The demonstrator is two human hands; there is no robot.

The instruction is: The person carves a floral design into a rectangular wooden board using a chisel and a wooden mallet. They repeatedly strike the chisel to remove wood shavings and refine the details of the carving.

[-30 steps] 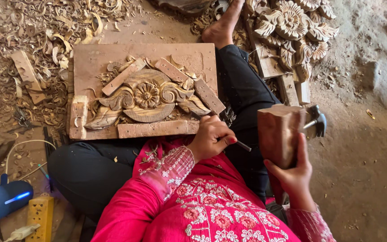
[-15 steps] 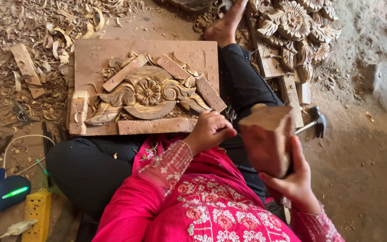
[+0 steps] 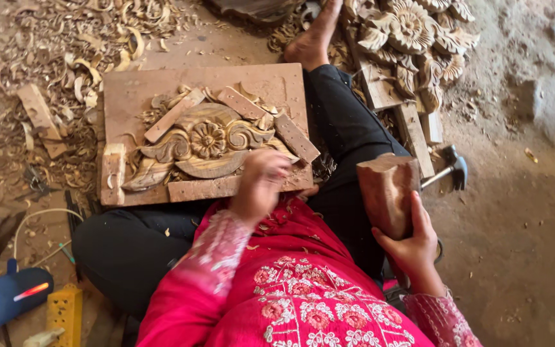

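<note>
A carved wooden piece with a flower and scrolls (image 3: 203, 138) is pinned by wood strips on a flat board (image 3: 142, 90) that rests on my lap. My left hand (image 3: 261, 183) is closed and blurred at the carving's lower right edge. The thin chisel it grips is mostly hidden by the fist. My right hand (image 3: 412, 241) holds a thick reddish wooden mallet block (image 3: 385, 189) upright to the right of the board, apart from it.
Wood shavings (image 3: 78, 38) cover the ground at top left. Finished carved flowers (image 3: 412, 29) and planks lie at top right. A metal hammer (image 3: 451, 170) lies behind the mallet. A blue device (image 3: 1, 299) and a yellow power strip (image 3: 65, 311) sit at bottom left.
My left hand has moved up and left from the lap onto the carving's lower edge. The mallet block in my right hand stays raised beside the board.
</note>
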